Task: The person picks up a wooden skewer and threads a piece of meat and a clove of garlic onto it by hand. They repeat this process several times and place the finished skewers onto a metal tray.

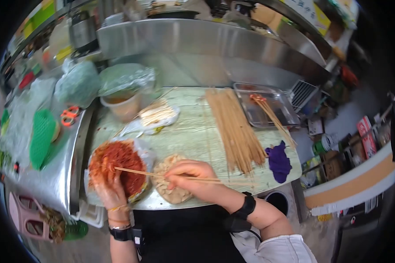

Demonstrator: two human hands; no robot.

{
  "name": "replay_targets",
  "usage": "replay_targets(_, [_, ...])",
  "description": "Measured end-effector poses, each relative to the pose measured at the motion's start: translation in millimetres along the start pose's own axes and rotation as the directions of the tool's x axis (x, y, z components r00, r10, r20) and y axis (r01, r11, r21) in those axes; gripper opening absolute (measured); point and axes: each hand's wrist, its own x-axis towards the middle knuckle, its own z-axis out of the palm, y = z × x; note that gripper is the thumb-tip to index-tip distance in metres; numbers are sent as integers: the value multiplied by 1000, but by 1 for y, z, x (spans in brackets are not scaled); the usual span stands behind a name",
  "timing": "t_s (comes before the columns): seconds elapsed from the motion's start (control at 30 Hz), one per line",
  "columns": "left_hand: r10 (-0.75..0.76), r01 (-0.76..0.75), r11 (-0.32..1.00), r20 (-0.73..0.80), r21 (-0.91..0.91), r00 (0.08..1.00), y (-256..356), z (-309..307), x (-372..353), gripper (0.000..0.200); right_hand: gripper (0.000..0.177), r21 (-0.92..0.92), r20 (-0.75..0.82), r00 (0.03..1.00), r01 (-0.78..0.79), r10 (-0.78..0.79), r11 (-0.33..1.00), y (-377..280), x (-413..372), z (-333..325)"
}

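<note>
My left hand (107, 186), in a clear plastic glove, is in a bag-lined bowl of red-sauced shredded meat (131, 164). Its fingers close at the heap's left side, partly hidden by sauce and meat. My right hand (193, 177) pinches thin bamboo skewers (138, 171), the front tip reaching the left fingers. Beneath the right hand sits a round container of pale, sliced pieces (173, 195), partly covered by the hand. A long bundle of bare bamboo skewers (235, 131) lies on the pale green board to the right.
A metal tray (270, 118) holds several skewers with red pieces on their ends (265, 107). Beside it lies a purple cloth or glove (278, 162). At the back left stand a plastic-covered tub (123, 105) and white sticks on a bag (156, 115). Orange-handled scissors (69, 116) rest farther left.
</note>
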Motion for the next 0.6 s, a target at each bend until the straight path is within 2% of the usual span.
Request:
replay_targets(0.03, [-46,49,998,84,-34,995,-2,-10,3,54,14,259,-83,981,-151,177,954,2,-9,-16])
replay_targets(0.1, [-13,13,1000,79,-1,997,-5,-18,8,54,16,281,-310,946,-3,93,960,9,-29,-57])
replay_targets(0.17, [64,-72,992,82,100,995,1,-7,4,54,17,213,-556,830,91,44,973,13,-39,-107])
replay_targets(0.23, [81,-92,983,71,157,994,4,-11,5,52,22,194,-713,701,200,-2,960,20,-39,-163])
replay_targets(0.3, [96,-105,978,56,182,994,1,-10,5,52,29,172,-787,616,197,15,965,40,-37,-228])
replay_targets(0.33, [103,-115,970,70,215,992,-2,-15,6,52,29,169,-789,614,201,11,965,53,-35,-258])
replay_targets(0.4, [114,-132,961,89,244,990,-5,-18,6,52,29,302,-892,427,309,152,902,75,-28,-308])
replay_targets(0.43, [115,-139,953,104,270,988,-5,-17,6,52,29,299,-893,424,315,148,901,87,-24,-329])
replay_targets(0.5, [132,-160,931,108,327,985,-8,-19,6,51,27,370,-911,309,322,273,872,108,-20,-358])
replay_targets(0.6, [121,-144,935,89,324,989,-7,-14,4,50,20,379,-919,246,349,307,857,125,-15,-374])
